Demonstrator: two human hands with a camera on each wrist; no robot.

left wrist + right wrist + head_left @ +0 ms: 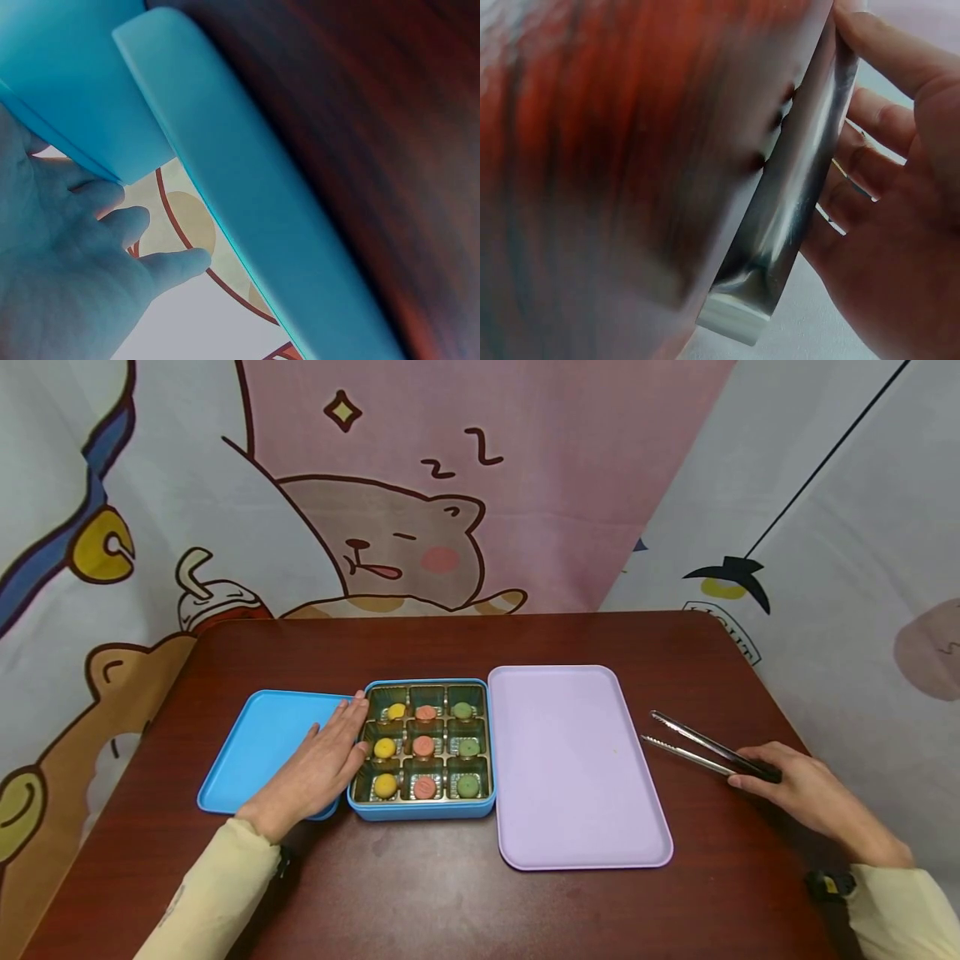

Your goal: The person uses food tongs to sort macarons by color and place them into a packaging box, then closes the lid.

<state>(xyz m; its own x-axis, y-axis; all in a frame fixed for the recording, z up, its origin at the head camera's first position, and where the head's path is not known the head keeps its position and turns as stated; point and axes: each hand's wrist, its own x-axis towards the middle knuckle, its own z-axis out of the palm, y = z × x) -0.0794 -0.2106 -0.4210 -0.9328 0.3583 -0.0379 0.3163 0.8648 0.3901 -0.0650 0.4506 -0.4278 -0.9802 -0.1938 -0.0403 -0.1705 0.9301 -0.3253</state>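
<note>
A blue box (423, 811) holds a gold divided tray with yellow, orange-pink and green round pieces (423, 746), one per compartment. My left hand (318, 764) lies along the box's left side, fingers straight and touching its rim, above the right part of a flat blue lid (266, 739). In the left wrist view, the left hand (75, 247) has its fingertips against a blue wall. At the right, my right hand (810, 789) grips metal tongs (697, 739) between thumb and fingers near their closed end. The tongs' tips are apart, pointing left, with nothing between them.
A pale purple tray (581, 760) lies right of the box, close against it, between box and tongs. Everything stands on a dark red-brown wooden table (420, 893). A cartoon-printed cloth (570, 485) hangs behind the table's far edge.
</note>
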